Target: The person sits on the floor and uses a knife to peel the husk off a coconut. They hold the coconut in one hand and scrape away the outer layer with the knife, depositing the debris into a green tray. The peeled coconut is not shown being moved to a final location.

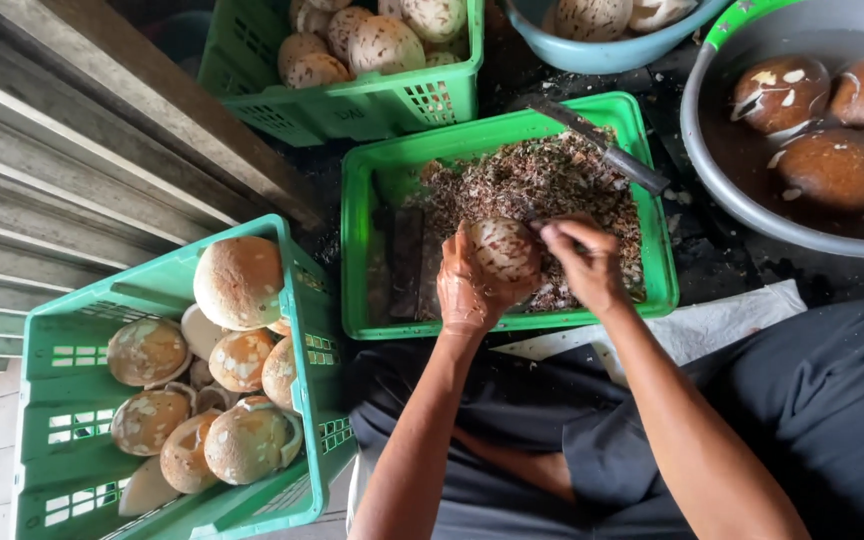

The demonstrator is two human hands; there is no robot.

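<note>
**Coconut paring over green tray**

Left hand (467, 290) cups a part-pared coconut (504, 252) above the shavings tray (357, 250); right hand (584, 262) is closed against it, any tool hidden. Risk: wet kernel slipping, fingers nicked.

Grey basin (712, 180): brown kernels in water. Left crate (52, 350): unpared pieces. Far crate (352, 110): pared ones.

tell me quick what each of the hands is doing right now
Left hand: closed around a peeled coconut, over the green tray.
Right hand: fingers pinched at the coconut's edge; a tool cannot be told.
</note>
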